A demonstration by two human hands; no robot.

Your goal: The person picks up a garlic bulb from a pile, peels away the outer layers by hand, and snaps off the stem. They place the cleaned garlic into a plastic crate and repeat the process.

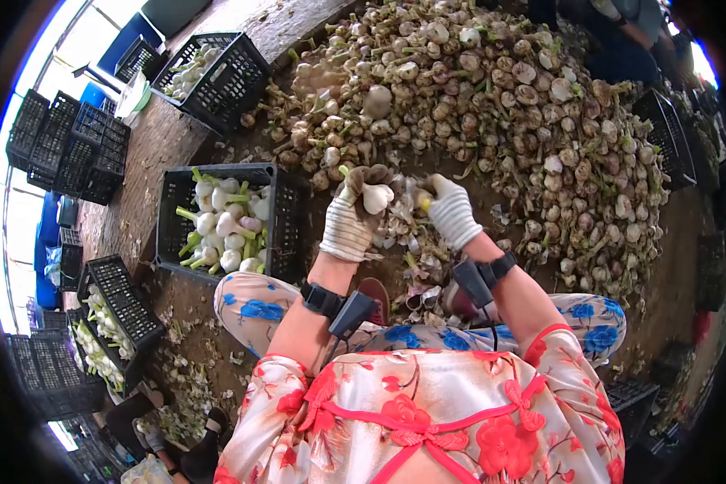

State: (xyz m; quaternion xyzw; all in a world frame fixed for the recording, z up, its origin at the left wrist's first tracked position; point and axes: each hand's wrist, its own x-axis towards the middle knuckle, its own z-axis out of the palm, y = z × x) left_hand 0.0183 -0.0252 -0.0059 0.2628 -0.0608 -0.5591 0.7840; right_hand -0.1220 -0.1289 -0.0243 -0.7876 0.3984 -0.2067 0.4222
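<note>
My left hand (349,219), in a striped white work glove with a dark, soiled palm, is closed around a peeled-looking white garlic bulb (377,198) with a short green stem. Just to its right, my right hand (454,214), gloved too, grips a small tool with a yellow handle (425,204); its working end is blurred and I cannot make out its kind. Beneath both hands lie loose garlic skins (415,262). Left of my left hand stands a black crate (286,218) holding clean white bulbs with trimmed green stems.
A large heap of unpeeled garlic (492,105) spreads ahead and to the right. Another black crate (238,77) with bulbs stands at the upper left. Stacked crates (81,145) line the left side. Other people sit at the upper right and lower left.
</note>
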